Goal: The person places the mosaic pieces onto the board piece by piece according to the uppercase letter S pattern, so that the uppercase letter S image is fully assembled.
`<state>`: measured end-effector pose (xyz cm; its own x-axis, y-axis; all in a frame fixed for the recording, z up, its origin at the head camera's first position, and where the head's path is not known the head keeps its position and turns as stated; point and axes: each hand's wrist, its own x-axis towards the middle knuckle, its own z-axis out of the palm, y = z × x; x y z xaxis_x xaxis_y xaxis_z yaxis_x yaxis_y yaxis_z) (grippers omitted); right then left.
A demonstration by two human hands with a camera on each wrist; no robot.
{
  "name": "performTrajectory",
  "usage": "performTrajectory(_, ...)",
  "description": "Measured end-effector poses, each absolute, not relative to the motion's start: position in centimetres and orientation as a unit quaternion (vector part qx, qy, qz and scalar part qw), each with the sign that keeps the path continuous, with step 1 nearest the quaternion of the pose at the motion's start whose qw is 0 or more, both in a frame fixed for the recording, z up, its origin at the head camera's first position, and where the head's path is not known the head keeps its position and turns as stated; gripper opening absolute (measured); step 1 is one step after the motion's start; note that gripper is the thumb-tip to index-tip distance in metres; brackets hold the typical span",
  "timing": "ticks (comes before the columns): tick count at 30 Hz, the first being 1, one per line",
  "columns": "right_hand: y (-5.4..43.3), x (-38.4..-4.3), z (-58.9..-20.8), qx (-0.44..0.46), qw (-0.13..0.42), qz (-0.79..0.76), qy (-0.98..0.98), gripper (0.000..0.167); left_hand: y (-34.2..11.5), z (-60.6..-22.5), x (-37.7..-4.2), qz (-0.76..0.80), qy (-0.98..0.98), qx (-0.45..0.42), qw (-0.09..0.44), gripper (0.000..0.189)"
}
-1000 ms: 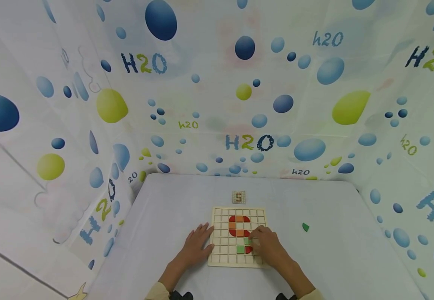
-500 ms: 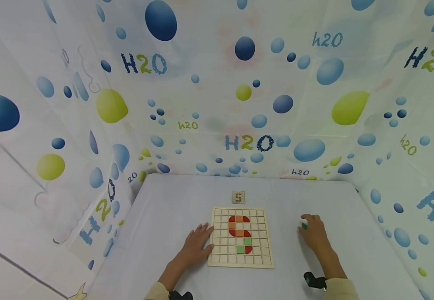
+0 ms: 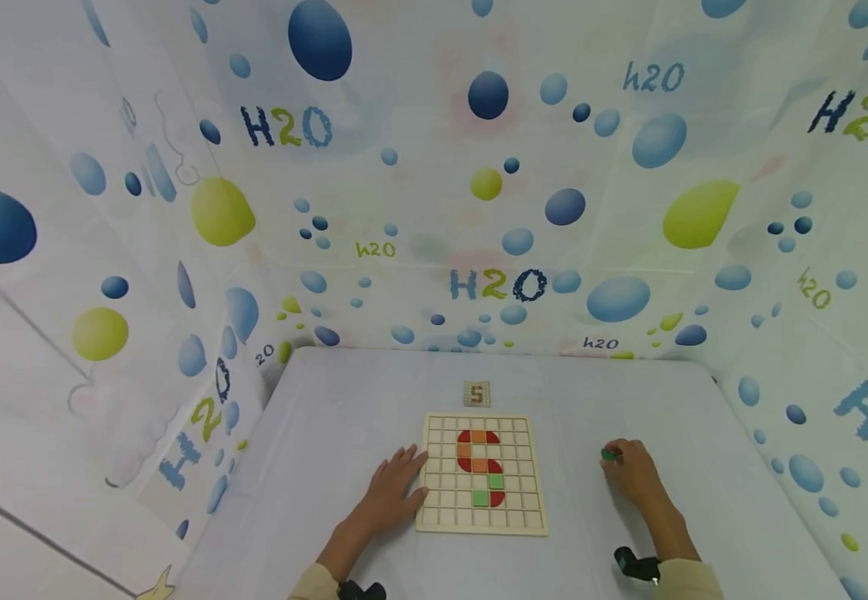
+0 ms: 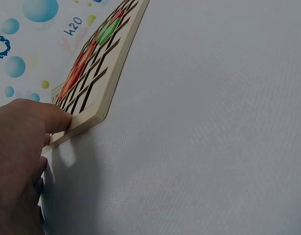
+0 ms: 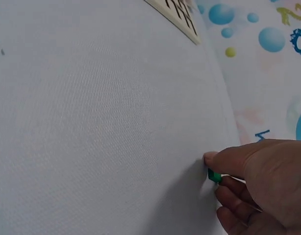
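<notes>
A wooden grid board (image 3: pixel 444 517) lies on the white table with red, orange and light green tiles (image 3: pixel 480 498) set in its squares in an S-like shape. My left hand (image 3: pixel 390 492) rests at the board's left edge with fingers spread; in the left wrist view the thumb (image 4: pixel 57 119) lies on the rim near a corner. Off to the right of the board, my right hand (image 3: pixel 632 471) pinches a small dark green tile (image 5: pixel 214 175) between thumb and fingers, low over the table.
Behind the board lies a small card (image 3: pixel 477 394) with a brown S-shaped figure on a grid. A white curtain (image 3: pixel 418 200) printed with blue and green dots surrounds the table (image 3: pixel 328 400) at the back and sides.
My right hand has moved from the board out to the right and taken hold of the dark green tile that lay there. The left hand has stayed at the board's edge.
</notes>
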<state>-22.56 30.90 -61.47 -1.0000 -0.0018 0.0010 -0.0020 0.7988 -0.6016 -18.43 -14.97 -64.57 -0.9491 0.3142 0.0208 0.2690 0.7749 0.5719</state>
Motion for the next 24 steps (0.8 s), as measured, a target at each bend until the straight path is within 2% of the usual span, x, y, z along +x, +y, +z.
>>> performTrajectory(9,30.7,-22.7,-61.5,-0.007,-0.004,0.299,-0.954,0.025,-15.0,-64.7,-18.2,0.3,0.939,0.166,0.018,0.062)
performTrajectory(24,27.6,-22.1,-61.4,0.019,-0.009,0.294,-0.956,0.022,-14.7,-63.7,-17.9,0.292,0.942,0.161,0.029,0.061)
